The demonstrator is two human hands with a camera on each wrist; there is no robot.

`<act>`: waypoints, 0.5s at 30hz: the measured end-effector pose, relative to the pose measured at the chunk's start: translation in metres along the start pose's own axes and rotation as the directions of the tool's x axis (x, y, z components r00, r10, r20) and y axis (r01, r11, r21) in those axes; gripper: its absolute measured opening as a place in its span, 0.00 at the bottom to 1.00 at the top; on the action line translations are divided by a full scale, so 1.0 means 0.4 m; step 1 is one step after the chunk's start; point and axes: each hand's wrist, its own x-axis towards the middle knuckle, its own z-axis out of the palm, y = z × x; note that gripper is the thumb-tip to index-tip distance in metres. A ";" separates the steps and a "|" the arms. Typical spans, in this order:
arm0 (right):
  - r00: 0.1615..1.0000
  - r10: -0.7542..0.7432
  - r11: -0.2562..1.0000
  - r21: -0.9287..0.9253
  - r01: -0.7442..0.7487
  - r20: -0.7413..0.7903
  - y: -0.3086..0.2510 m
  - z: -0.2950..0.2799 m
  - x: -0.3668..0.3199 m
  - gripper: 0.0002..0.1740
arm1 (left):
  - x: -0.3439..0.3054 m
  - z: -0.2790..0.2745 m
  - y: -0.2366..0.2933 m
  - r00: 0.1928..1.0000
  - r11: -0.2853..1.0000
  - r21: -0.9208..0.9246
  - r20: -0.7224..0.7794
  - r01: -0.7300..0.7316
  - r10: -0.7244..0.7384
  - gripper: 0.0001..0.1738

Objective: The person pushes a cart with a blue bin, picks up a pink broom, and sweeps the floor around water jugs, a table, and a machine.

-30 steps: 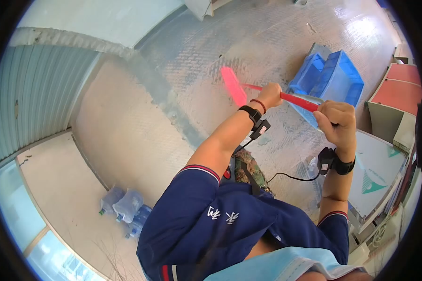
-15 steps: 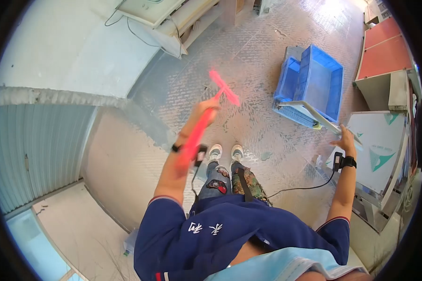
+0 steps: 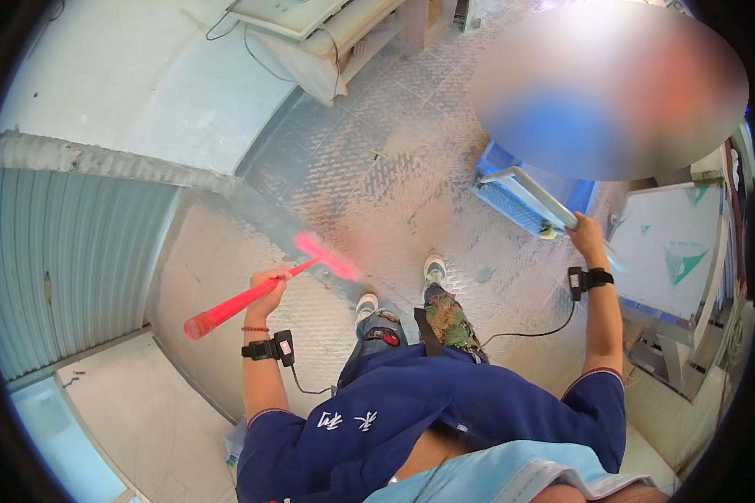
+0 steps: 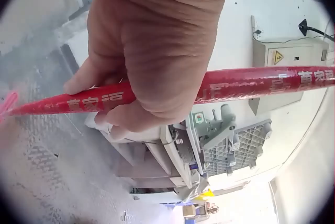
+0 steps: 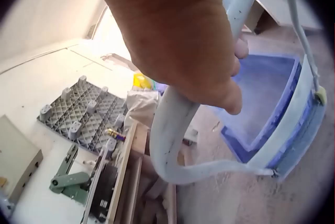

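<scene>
half a second earlier the tool (image 3: 233, 308) had crossed the left forearm; by this moment it slanted at the person's left, its pink head (image 3: 329, 259) beyond the left shoe (image 3: 367, 307), the shoes now farther apart. the left hand (image 3: 265, 290) gripped the handle (image 4: 248, 84), fingers curled round; the right hand (image 3: 590, 238) clasped a bar (image 3: 544, 200) reaching to the crates (image 3: 503, 204). motion smeared the head; floor contact could not be told. blur hid the crates' far part in the head view. only the left wrist view showed handle lettering; only the wrist views, the pallet (image 5: 86, 113).
</scene>
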 end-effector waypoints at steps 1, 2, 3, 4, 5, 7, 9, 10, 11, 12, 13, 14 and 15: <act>1.000 -0.008 1.000 -0.007 0.008 0.025 -0.070 0.000 -0.023 0.16 | -0.019 -0.023 -0.026 0.998 0.996 0.067 0.016 0.055 -0.056 0.04; 0.999 -0.017 1.000 0.001 0.017 0.030 -0.127 0.006 -0.044 0.16 | -0.041 -0.042 -0.047 1.000 0.994 0.103 0.008 0.029 -0.030 0.04; 0.998 -0.034 0.999 0.012 0.033 0.051 -0.190 0.013 -0.065 0.16 | -0.062 -0.062 -0.079 1.000 0.995 0.099 0.016 0.016 -0.017 0.04; 0.996 -0.052 0.998 0.027 0.050 0.069 -0.255 0.020 -0.082 0.16 | -0.082 -0.082 -0.119 1.000 0.992 0.127 0.023 -0.010 0.007 0.05; 0.995 -0.069 0.997 0.051 0.065 0.071 -0.314 0.027 -0.099 0.17 | -0.103 -0.103 -0.155 0.999 0.987 0.157 0.032 -0.035 0.030 0.05; 0.993 -0.091 0.992 0.100 0.083 0.081 -0.441 0.043 -0.141 0.17 | -0.158 -0.156 -0.218 0.998 0.989 0.143 0.045 -0.046 0.040 0.07; 0.990 -0.115 0.985 0.142 0.102 0.081 -0.569 0.074 -0.166 0.18 | -0.208 -0.211 -0.273 0.997 0.991 0.122 0.056 -0.052 0.045 0.09; 0.988 -0.134 0.980 0.161 0.120 0.079 -0.626 0.089 -0.183 0.19 | -0.248 -0.237 -0.295 0.998 0.990 0.133 0.018 -0.054 0.052 0.08; 0.983 -0.151 0.973 0.191 0.129 0.107 -0.688 0.095 -0.198 0.19 | -0.287 -0.262 -0.315 0.998 0.988 0.147 -0.019 -0.056 0.059 0.08; 0.977 -0.171 0.965 0.222 0.140 0.129 -0.746 0.098 -0.206 0.20 | -0.325 -0.284 -0.337 0.998 0.987 0.150 -0.015 -0.061 0.064 0.08; 0.970 -0.215 0.947 0.267 0.178 0.116 -0.792 0.123 -0.211 0.22 | -0.361 -0.308 -0.357 0.998 0.988 0.144 -0.029 -0.049 0.054 0.08; 0.961 -0.260 0.926 0.308 0.219 0.100 -0.835 0.147 -0.221 0.24 | -0.396 -0.328 -0.375 0.998 0.990 0.136 -0.045 -0.039 0.046 0.08; 0.958 -0.249 0.927 0.323 0.192 0.144 -0.895 0.146 -0.241 0.27 | -0.429 -0.342 -0.387 0.997 0.990 0.136 -0.047 -0.047 0.054 0.08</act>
